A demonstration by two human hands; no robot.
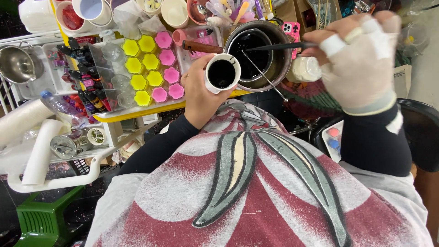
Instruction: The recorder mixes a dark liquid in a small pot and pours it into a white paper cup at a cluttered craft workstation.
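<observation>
My left hand (197, 91) holds a small white cup (222, 72) filled with black liquid, just in front of a metal pot (279, 50). Inside the pot sits a smaller pitcher (250, 50) with dark liquid and a wooden handle (201, 46). My right hand (359, 59), in a fingerless white glove with taped fingers, grips a thin dark stick (279, 46) whose tip reaches over the pitcher. A thin metal rod (265, 77) leans out of the pot. Yellow and pink flower-shaped moulds (153, 68) stand in rows on a yellow tray (137, 112) left of the cup.
Cups and bowls (93, 9) crowd the back. Small bottles (87, 87), a plastic water bottle (59, 106) and paper rolls (39, 151) lie on a white cart at left. A steel bowl (18, 64) sits far left, a green stool (43, 219) below, a black chair (420, 123) at right.
</observation>
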